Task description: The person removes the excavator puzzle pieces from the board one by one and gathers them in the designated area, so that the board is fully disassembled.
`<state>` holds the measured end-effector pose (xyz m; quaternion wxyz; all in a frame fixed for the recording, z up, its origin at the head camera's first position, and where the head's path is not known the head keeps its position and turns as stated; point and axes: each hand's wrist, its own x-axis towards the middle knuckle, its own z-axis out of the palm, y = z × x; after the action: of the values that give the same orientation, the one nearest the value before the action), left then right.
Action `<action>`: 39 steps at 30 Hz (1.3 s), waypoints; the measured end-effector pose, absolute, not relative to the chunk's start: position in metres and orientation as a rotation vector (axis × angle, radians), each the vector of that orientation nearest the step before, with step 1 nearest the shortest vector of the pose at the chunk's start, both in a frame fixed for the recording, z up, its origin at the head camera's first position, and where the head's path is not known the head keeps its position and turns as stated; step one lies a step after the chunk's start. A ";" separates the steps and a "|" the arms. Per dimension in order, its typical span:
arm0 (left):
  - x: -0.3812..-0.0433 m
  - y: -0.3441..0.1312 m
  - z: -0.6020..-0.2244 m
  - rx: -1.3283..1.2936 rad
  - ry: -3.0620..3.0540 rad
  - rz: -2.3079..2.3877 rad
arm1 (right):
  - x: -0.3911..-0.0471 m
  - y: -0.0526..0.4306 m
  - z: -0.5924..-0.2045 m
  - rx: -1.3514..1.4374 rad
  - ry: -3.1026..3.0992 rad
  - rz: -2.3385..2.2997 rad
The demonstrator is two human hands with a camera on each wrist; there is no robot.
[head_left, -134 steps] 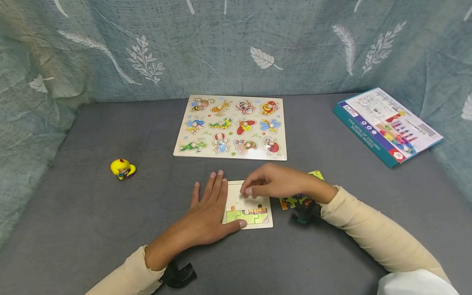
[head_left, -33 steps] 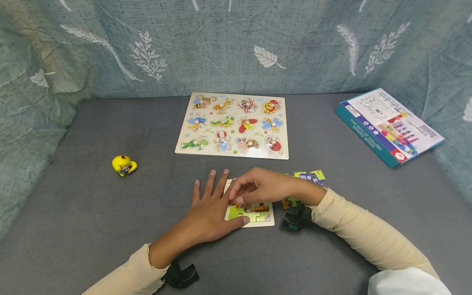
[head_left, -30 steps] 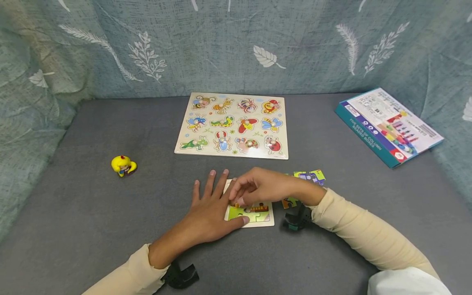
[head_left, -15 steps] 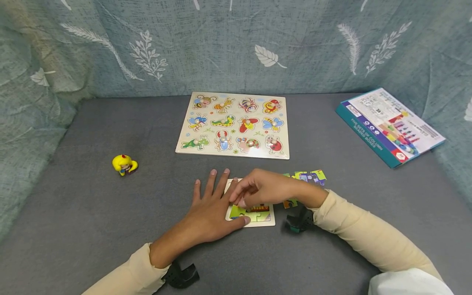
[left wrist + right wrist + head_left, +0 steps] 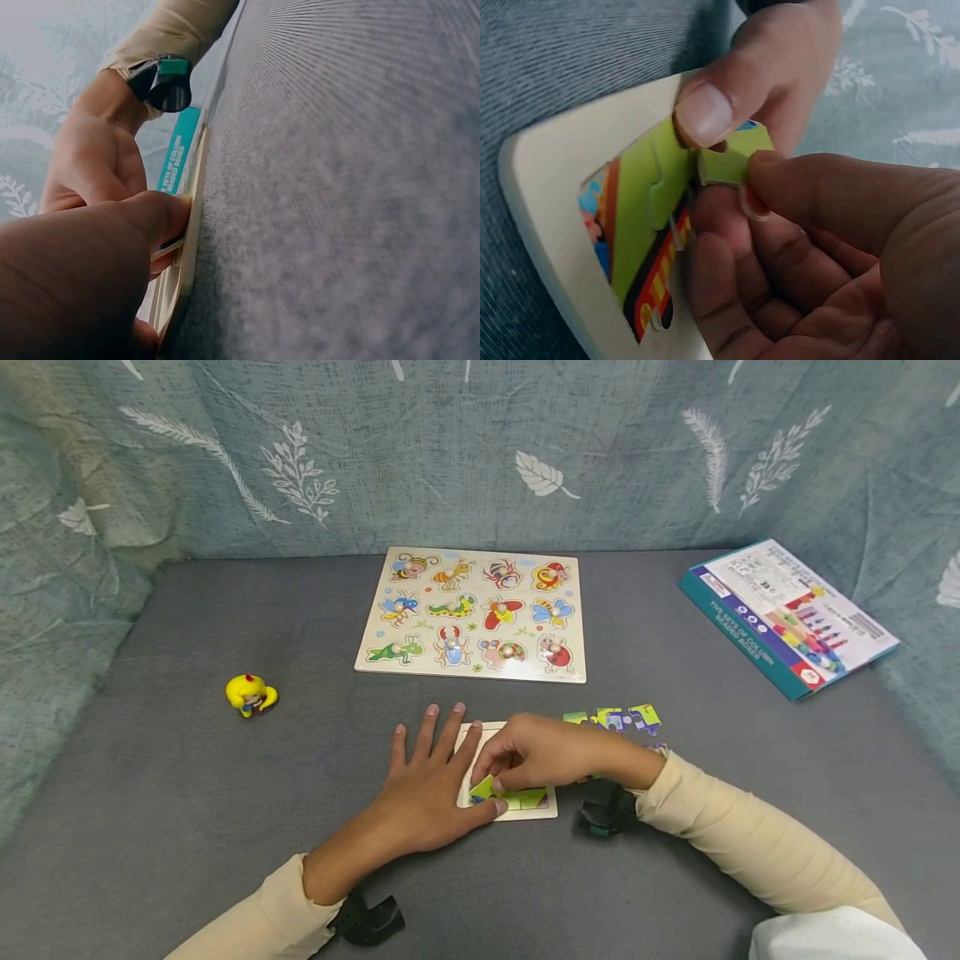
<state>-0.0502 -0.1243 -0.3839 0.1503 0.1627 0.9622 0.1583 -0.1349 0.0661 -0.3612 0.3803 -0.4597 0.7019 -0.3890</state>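
Note:
A small wooden puzzle tray (image 5: 545, 812) lies on the table in the head view. My left hand (image 5: 427, 793) rests spread over its left side, the thumb pressing near the lower edge. Along the bottom of the tray sit joined green jigsaw pieces (image 5: 641, 187), with a red and yellow band. My right hand (image 5: 536, 756) pinches a green jigsaw piece (image 5: 735, 154) between thumb and fingers. That piece is tilted up at the left end of the row, right beside the left thumb. Both hands hide the tray's upper part in part.
Several loose jigsaw pieces (image 5: 611, 720) lie behind the right wrist. A peg board of insects (image 5: 470, 618) lies farther back, and a teal box (image 5: 791, 618) at the back right. A yellow-haired figurine (image 5: 251, 695) stands at left.
The right hand has come down from the tray's upper part to its lower left; the pinched green piece now tilts up more visibly. The left hand stays nearly still.

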 end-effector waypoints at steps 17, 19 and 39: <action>-0.051 -0.127 -0.384 0.451 2.742 0.455 | -0.143 0.082 -0.355 -1.167 1.865 -1.069; -0.051 -0.127 -0.384 0.452 2.749 0.455 | -0.143 0.084 -0.355 -1.150 1.842 -1.089; -0.052 -0.123 -0.385 0.446 2.750 0.438 | -0.142 0.120 -0.354 -0.966 1.759 -1.196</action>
<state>-0.0522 -0.1231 -0.3846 0.1600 0.1562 0.9625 0.1535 -0.1422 0.1200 -0.3537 0.3919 -0.3806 0.6926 -0.4711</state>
